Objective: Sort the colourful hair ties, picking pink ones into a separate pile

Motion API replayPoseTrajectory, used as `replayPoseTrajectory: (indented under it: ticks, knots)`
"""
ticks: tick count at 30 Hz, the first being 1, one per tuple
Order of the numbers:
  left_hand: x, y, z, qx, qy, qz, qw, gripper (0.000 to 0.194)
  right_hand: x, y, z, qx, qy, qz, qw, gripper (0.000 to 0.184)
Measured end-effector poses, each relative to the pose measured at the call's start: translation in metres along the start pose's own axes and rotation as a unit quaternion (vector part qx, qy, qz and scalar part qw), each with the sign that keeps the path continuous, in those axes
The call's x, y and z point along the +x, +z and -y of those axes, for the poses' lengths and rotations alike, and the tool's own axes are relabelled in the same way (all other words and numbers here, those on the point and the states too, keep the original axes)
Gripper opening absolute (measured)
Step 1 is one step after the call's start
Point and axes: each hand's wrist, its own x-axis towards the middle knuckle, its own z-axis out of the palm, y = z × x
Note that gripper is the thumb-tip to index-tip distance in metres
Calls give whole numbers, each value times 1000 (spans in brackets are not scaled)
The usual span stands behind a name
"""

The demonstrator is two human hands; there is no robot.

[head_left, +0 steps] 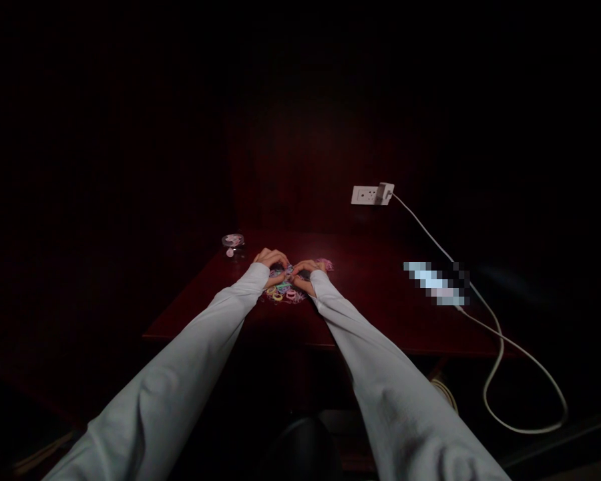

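On the dark red table (370, 314) lies a pile of colourful hair ties (283, 294), with thin purple strands and yellow, green and pink loops showing. My left hand (271, 258) is over the pile's left side, its fingers bent and pinched inward. From the right, my right hand (306, 270) meets it, fingertips pinched close to the left ones. Between the fingertips is a small purplish bit, too small to name. Part of the pile is hidden beneath both hands. Just beyond my right hand sits a small pink bunch (325, 264).
A clear round container (233, 241) with pink items stands at the back left. On the wall, a white charger (384, 193) is plugged into a socket (364, 195). Its white cable (425, 227) loops down past the table's right edge to a blurred-out bright device (433, 284).
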Motion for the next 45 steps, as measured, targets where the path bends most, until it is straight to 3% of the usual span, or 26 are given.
replayPoseTrajectory:
  ticks: [25, 31, 45]
  knots:
    - [0, -2, -6, -17, -7, 15, 1000, 6, 1, 1, -5, 13, 20, -16, 1000, 11]
    - [1, 3, 0, -11, -13, 14, 1000, 5, 7, 10, -7, 3, 66, -55, 996, 7]
    - [5, 16, 18, 21, -31, 7, 999, 9, 7, 13, -7, -16, 82, -56, 995, 10]
